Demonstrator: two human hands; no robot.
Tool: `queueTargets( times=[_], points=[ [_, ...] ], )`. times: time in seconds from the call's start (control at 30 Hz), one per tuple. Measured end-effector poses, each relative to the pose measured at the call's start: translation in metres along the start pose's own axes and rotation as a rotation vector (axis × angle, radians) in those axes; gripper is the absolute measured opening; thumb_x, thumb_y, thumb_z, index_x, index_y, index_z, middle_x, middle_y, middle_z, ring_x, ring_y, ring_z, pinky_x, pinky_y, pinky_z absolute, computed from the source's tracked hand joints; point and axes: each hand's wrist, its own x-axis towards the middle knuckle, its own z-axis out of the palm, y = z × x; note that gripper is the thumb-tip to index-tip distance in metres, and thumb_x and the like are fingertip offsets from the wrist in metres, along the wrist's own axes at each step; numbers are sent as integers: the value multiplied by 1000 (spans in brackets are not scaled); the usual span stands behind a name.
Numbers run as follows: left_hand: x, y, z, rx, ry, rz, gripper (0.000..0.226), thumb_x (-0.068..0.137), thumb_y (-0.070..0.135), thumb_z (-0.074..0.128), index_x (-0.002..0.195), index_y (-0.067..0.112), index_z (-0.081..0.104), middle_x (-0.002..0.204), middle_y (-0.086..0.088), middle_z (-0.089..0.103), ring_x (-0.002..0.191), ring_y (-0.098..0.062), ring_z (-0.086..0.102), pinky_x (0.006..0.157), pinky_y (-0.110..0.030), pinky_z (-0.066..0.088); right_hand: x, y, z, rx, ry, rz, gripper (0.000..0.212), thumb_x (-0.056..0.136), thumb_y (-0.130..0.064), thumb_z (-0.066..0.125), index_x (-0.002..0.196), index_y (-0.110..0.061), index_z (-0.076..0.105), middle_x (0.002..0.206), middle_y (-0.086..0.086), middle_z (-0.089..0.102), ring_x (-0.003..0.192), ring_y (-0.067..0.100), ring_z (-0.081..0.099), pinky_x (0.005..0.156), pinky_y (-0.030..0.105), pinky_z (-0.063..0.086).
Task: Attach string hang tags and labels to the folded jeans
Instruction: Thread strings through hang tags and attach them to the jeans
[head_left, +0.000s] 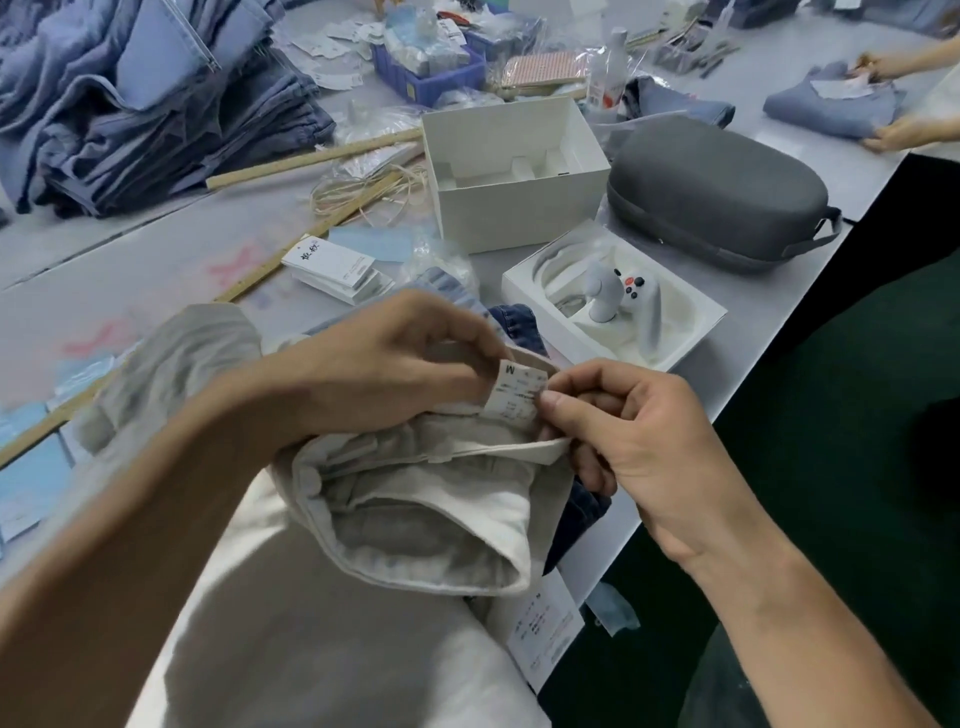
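Both hands pinch a white sewn-in label (519, 396) printed "M" at the waistband of cream jeans (415, 499) held above the surface (156, 249), left hand (400, 364) beside right hand (623, 441), smaller print unreadable.

An open white cardboard box (514, 176) stands on the grey table (130, 249), with a dark grey zippered hard case (717, 192) just to its right. In front of both, a white moulded tray (613, 306) holds a pale game controller (621, 293) with red and black buttons. Two wooden rulers (311, 156) lie slanted left of the box. Farther back sit a blue plastic crate (431, 73) of packets and a white bottle (605, 73). At the far right edge, another person's hands (893, 132) rest on blue cloth.
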Motion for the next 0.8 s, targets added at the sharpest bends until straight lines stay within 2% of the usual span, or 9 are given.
queueTargets(
  times=[0.13,0.3,0.4,0.5,0.57,0.63,0.7,0.77,0.8],
  points=[
    [-2,3,-3,58,-7,19,7,91,27,74,94,22,78,95,4,77,89,-12,71,80,-22,53,2,4,3,30,42,-20,13,87,-11,74,77,-19,76,63,10,70,33,9,42,35,14,32],
    [0,0,-1,115,74,13,8,90,25,78,84,20,76,86,-2,74,78,-9,63,75,-35,49,6,5,2,95,28,-18,9,87,-9,73,78,-11,73,64,14,69,31,9,37,34,14,30],
    [0,0,-1,103,73,4,9,92,20,75,83,19,76,82,-1,73,75,-7,61,69,-31,48,5,7,1,100,15,-26,8,84,-12,74,76,-14,75,64,14,69,31,9,38,34,13,30],
    [-1,0,-1,127,70,6,10,91,19,73,82,21,76,81,3,74,75,-4,63,71,-27,49,3,10,0,83,-17,-49,7,77,-24,76,79,-17,77,65,12,70,33,9,40,35,13,32],
    [-2,5,2,112,106,43,7,92,14,73,87,18,77,85,2,75,78,-3,65,74,-23,50,1,11,-2,18,-16,-105,10,82,-27,75,86,-18,76,69,10,71,40,10,47,39,15,38],
    [-8,8,-2,-11,379,140,5,93,9,71,94,12,74,100,-2,76,91,-12,71,83,-30,57,-4,8,-6,-53,1,-200,13,91,-32,71,96,-20,75,77,5,72,53,12,56,47,19,46],
    [-28,-9,-25,-88,860,177,12,95,6,63,101,16,67,101,4,76,98,-8,70,88,-27,57,-8,2,-14,-161,19,-304,20,94,-40,68,107,-26,73,87,0,72,69,10,63,56,20,52],
    [-72,-45,-43,-23,1215,-30,17,102,6,49,111,18,56,91,15,73,95,6,64,88,-17,50,-10,-5,-23,-331,49,-364,29,94,-47,65,117,-30,70,96,-5,71,79,8,66,61,16,55],
    [-104,-66,-41,-1,1345,-178,15,104,12,46,115,18,55,96,12,71,96,1,63,89,-20,49,-9,-8,-26,-411,72,-370,30,93,-50,64,118,-34,69,99,-9,70,82,8,67,62,13,54]
  ],
)
